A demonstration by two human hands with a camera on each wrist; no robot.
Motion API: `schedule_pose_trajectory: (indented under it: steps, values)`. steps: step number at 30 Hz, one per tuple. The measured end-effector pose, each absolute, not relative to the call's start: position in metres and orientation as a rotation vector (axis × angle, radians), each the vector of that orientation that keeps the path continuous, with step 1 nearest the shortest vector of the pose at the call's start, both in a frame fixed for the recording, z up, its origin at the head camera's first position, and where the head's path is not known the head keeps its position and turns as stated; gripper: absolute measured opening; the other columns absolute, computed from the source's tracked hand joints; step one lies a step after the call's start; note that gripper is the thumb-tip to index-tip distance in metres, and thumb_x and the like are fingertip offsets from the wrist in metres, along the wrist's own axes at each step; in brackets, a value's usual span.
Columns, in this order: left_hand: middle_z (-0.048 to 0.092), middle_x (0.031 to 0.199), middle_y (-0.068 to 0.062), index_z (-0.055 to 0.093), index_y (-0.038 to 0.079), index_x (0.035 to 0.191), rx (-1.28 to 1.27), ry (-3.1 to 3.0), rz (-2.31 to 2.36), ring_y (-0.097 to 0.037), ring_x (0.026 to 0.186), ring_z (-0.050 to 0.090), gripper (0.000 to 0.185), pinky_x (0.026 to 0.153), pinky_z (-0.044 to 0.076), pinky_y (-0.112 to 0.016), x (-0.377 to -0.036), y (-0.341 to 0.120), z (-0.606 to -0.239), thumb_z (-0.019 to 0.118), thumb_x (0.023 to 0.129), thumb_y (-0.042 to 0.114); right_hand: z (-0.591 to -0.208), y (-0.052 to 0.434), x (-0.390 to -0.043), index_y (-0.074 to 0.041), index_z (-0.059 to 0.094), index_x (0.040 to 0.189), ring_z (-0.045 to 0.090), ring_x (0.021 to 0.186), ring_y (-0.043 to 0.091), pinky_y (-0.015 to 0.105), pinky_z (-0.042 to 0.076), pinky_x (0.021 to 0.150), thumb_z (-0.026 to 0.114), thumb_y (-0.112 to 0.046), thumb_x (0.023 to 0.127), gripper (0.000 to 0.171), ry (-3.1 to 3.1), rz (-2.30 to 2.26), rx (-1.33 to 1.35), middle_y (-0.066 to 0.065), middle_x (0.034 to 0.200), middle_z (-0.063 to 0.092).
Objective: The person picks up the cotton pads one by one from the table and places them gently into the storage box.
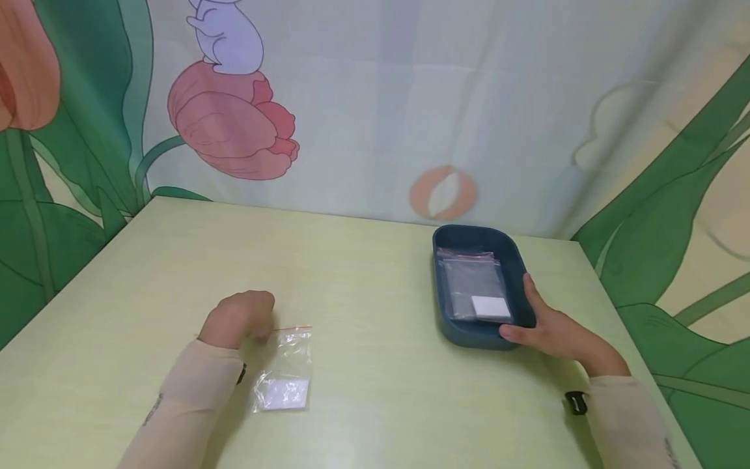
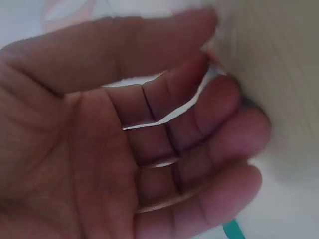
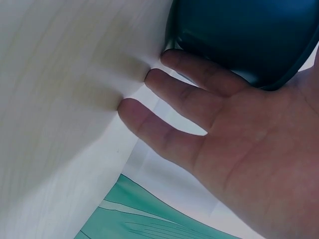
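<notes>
My left hand [image 1: 243, 317] rests on the pale table with its fingers curled down onto the top left corner of a clear zip bag [image 1: 285, 365]. The bag lies flat with a white card [image 1: 284, 393] inside. In the left wrist view the left hand [image 2: 164, 129] shows thumb and forefinger meeting at the bag's red zip edge. My right hand [image 1: 543, 324] grips the near right corner of a dark blue tray [image 1: 463, 339], thumb over the rim and fingers round the outside. The right wrist view shows the right hand [image 3: 239, 129] against the blue tray [image 3: 249, 35].
Inside the tray lie clear zip bags [image 1: 471, 277], one with a white card [image 1: 491, 306]. The table [image 1: 363, 273] stands against a flower-printed cloth backdrop [image 1: 375, 111], and its right edge runs close beside my right forearm.
</notes>
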State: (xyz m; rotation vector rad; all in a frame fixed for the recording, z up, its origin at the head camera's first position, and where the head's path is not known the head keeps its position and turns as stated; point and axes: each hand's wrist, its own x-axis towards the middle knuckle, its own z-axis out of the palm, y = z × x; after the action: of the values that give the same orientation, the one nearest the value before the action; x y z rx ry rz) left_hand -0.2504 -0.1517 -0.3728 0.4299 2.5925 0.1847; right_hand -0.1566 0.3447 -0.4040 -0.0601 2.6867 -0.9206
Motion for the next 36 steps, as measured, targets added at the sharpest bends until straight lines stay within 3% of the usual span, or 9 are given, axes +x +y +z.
schedule_pose_trajectory:
  steps: [7,14,23,30,36]
  values:
    - [0.054,0.081,-0.013,0.054,0.003,0.082,0.464,2.61,0.235,-0.022,0.067,0.043,0.01,0.058,0.036,-0.033,-0.251,-0.149,-0.374,0.052,0.079,-0.006,-0.402,0.344,-0.158,-0.011,-0.027,0.155,0.018,0.14,0.061,0.071,0.026,0.106,0.069,-0.051,0.092,0.121,2.69,-0.92,-0.051,0.038,0.159,-0.003]
    - [0.051,0.072,-0.009,0.052,0.007,0.073,0.524,2.622,0.22,-0.02,0.065,0.043,0.014,0.059,0.038,-0.032,-0.255,-0.147,-0.38,0.054,0.083,-0.002,-0.406,0.346,-0.157,-0.012,-0.027,0.156,0.015,0.141,0.061,0.071,0.025,0.107,0.069,-0.052,0.092,0.121,2.679,-0.934,-0.036,0.037,0.16,-0.005]
    - [0.053,0.076,-0.005,0.055,0.007,0.081,0.569,2.684,0.389,-0.02,0.07,0.048,0.007,0.062,0.039,-0.034,-0.262,-0.15,-0.385,0.059,0.086,0.009,-0.408,0.345,-0.158,-0.01,-0.025,0.156,0.017,0.141,0.06,0.069,0.027,0.107,0.068,-0.052,0.093,0.121,2.686,-0.93,-0.063,0.035,0.161,-0.005]
    - [0.058,0.084,-0.006,0.057,0.005,0.093,0.554,2.676,0.284,-0.023,0.075,0.051,0.009,0.067,0.045,-0.039,-0.26,-0.151,-0.38,0.062,0.086,0.005,-0.405,0.344,-0.157,-0.008,-0.025,0.156,0.018,0.14,0.061,0.07,0.027,0.106,0.068,-0.052,0.093,0.121,2.691,-0.918,-0.068,0.037,0.16,-0.005]
    - [0.056,0.086,-0.01,0.057,0.003,0.088,0.555,2.665,0.199,-0.026,0.077,0.049,0.006,0.069,0.044,-0.04,-0.259,-0.147,-0.383,0.053,0.088,-0.002,-0.405,0.343,-0.158,-0.009,-0.025,0.156,0.022,0.139,0.061,0.069,0.03,0.106,0.069,-0.054,0.091,0.123,2.697,-0.899,-0.047,0.038,0.159,0.0]
